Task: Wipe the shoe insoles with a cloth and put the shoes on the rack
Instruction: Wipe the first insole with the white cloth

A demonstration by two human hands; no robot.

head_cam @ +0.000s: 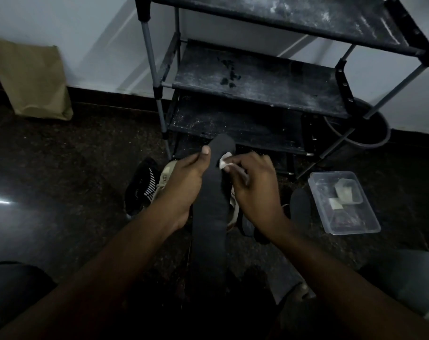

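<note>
While the dark speckled floor (73, 155) fills most of the view, a dusty black shoe rack (257, 79) with grey poles stands at the far side against a pale wall. A brown paper bag (32, 79) leans on that wall at the far left. A dark bucket (370, 133) sits behind the rack's right legs. Near it on the right, a clear plastic container (319, 202) lies on the floor with small pale pieces inside.

A long black insole (209, 217) is held up in the middle, its far end over the rack's lowest shelf. A second dark insole (300, 209) lies on the floor just left of the container. A black shoe (141, 185) with striped lining and a beige shoe (164, 175) sit on the floor under the hands.

The left-hand grip (184, 190) is closed round the held insole's left edge, thumb on top. The right-hand grip (255, 190) pinches a small white cloth (224, 161) against the insole near its far end.
</note>
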